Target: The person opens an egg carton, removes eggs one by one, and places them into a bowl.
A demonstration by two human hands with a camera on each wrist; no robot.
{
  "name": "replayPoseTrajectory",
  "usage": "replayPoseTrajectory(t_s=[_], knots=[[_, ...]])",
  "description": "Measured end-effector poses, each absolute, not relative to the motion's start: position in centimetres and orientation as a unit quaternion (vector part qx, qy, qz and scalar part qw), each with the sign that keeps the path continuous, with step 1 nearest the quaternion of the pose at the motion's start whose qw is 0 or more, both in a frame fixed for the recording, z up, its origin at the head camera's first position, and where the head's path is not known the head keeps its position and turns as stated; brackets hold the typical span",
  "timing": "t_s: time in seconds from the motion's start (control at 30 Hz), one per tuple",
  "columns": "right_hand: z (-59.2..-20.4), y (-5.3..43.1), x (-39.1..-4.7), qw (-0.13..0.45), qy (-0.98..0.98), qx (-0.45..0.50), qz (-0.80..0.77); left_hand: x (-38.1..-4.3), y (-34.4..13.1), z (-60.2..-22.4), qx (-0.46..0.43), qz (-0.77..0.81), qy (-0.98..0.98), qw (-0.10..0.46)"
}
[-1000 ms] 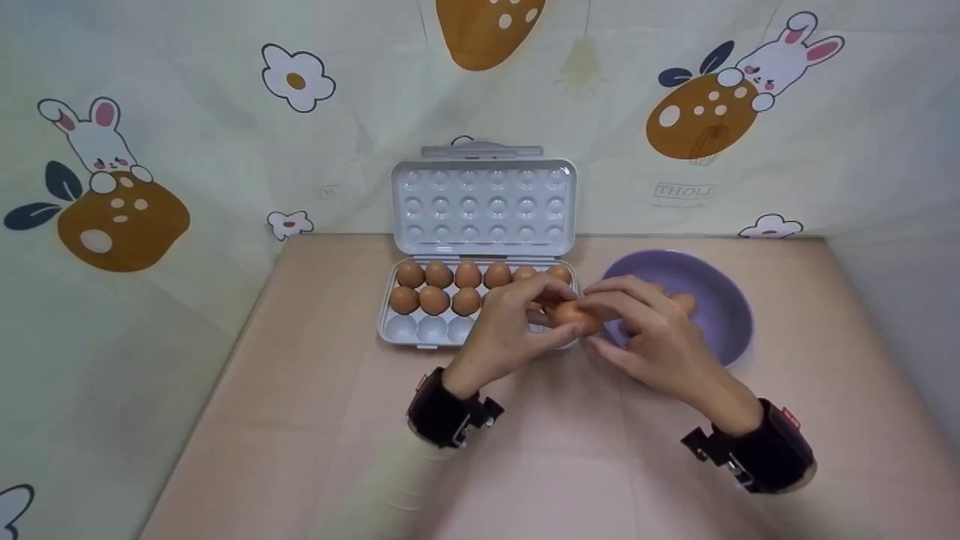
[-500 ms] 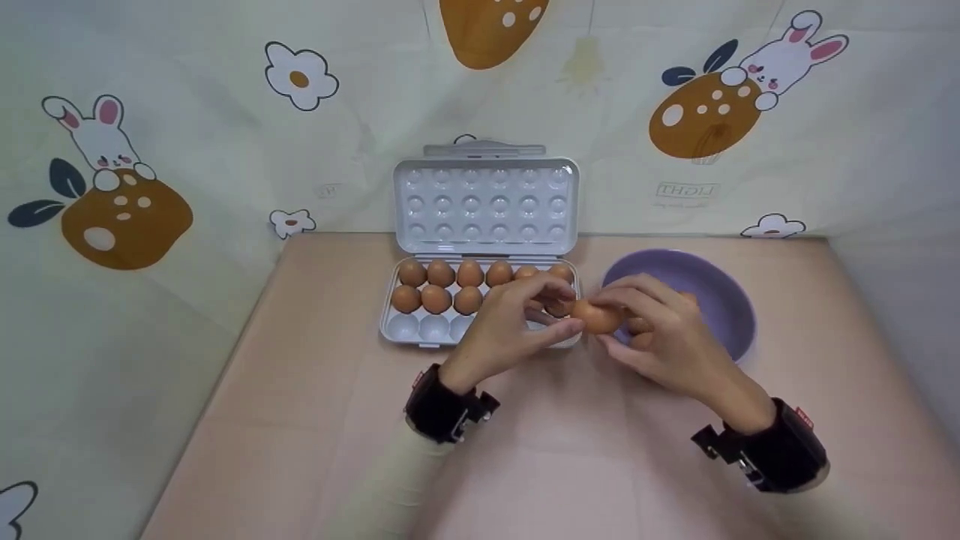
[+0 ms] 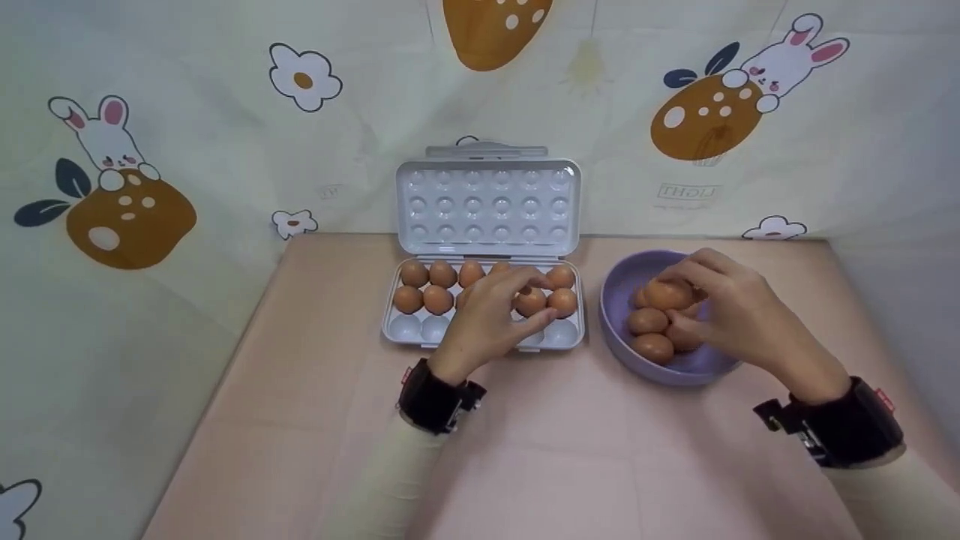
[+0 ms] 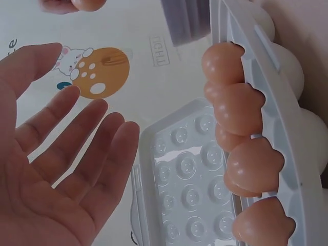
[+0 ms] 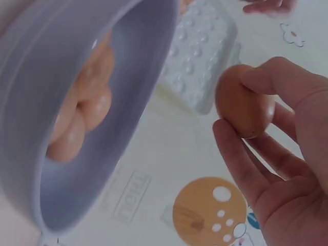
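Note:
My right hand (image 3: 750, 315) pinches a brown egg (image 5: 241, 102) between thumb and fingers, above the purple bowl (image 3: 660, 373). Several more brown eggs (image 3: 651, 349) lie piled in that bowl. Over the egg carton (image 3: 390, 334) hovers my left hand (image 3: 480, 319), its fingers loosely bent and nothing between them. In the left wrist view its palm and spread fingers show beside the carton. Brown eggs (image 3: 438, 300) fill the carton's back two rows, partly hidden by the hand. Cups in the front row hold no eggs where they show.
The carton's dimpled grey-white lid (image 3: 487, 206) stands raised at the back, near the patterned wall covering (image 3: 360, 150). A pinkish cloth covers the table (image 3: 315, 420). The bowl stands just right of the carton.
Both hands were at one egg between carton and bowl. The left hand has let go, and the right hand has carried the egg rightward over the bowl. The left hand has drawn slightly left.

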State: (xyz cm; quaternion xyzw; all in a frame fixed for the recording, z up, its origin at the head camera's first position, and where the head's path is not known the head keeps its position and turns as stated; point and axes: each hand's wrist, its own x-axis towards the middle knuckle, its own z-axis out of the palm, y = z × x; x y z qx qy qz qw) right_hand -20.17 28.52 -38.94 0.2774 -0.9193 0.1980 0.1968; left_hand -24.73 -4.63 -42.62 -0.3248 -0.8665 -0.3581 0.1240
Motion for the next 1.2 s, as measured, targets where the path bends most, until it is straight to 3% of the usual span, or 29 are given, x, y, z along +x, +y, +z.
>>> replayPoseTrajectory(t_s=[0.3, 0.67, 1.2], knots=[[-39.3, 32.0, -20.7, 0.067, -0.951, 0.269, 0.133, -25.4, -5.2, -43.1, -0.311, -0.332, -0.882, 0.121], [-40.6, 32.4, -20.8, -0.066, -0.961, 0.246, 0.112, -25.7, -5.4, -43.6, -0.314, -0.324, -0.883, 0.128], [-42.3, 32.0, -21.6, -0.115, -0.943, 0.261, 0.171, -25.6, -5.6, -43.6, -0.306, -0.312, -0.889, 0.139]])
